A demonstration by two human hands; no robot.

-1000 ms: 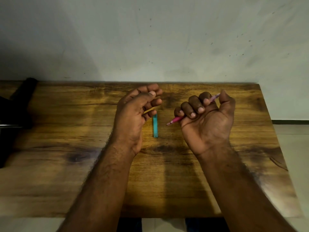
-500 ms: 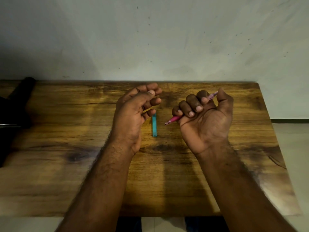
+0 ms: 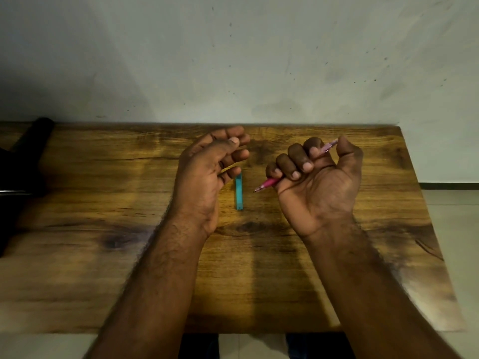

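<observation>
Here the right hand grips a pink pen, tip pointing left.

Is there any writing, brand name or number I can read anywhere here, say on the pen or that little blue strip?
None can be read.
Pink pen, gripped in the right hand: no print shows on the visible parts.
Teal strip lying on the wooden table beside the left hand: plain, only a small dark dot near its lower end.
Wall: specks and stains, no lettering.
</observation>
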